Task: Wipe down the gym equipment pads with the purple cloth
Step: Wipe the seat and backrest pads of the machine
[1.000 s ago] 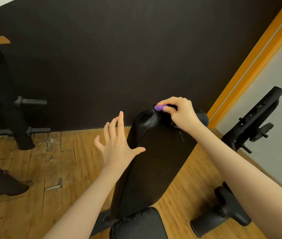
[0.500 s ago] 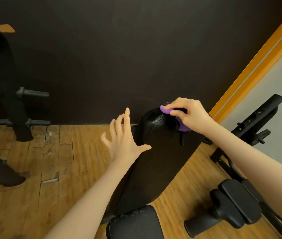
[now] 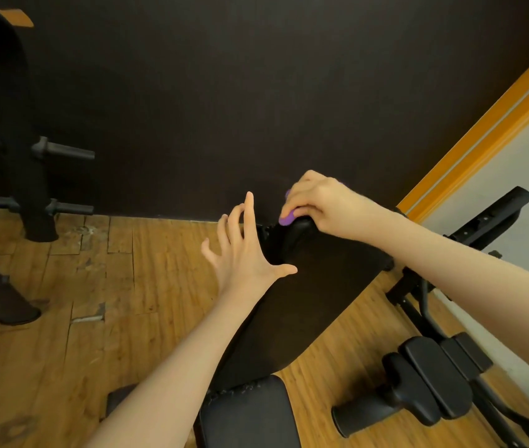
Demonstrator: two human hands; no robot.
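A black padded backrest (image 3: 315, 295) of an incline bench slopes up away from me, with the black seat pad (image 3: 250, 412) below it at the bottom edge. My right hand (image 3: 321, 202) grips the purple cloth (image 3: 286, 218) and presses it on the top end of the backrest; only a small purple edge shows under my fingers. My left hand (image 3: 247, 250) is held flat with the fingers spread at the left edge of the backrest, the thumb over the pad.
A black rack with horizontal pegs (image 3: 62, 153) stands at the left on the worn wooden floor (image 3: 62, 318). A second black machine with pads and a roller handle (image 3: 418, 402) sits at the right by the white wall. A dark wall closes off the back.
My right hand with the cloth has shifted left along the top end of the backrest and now covers more of the cloth. My left hand stays spread at the pad's left edge. The view has tilted.
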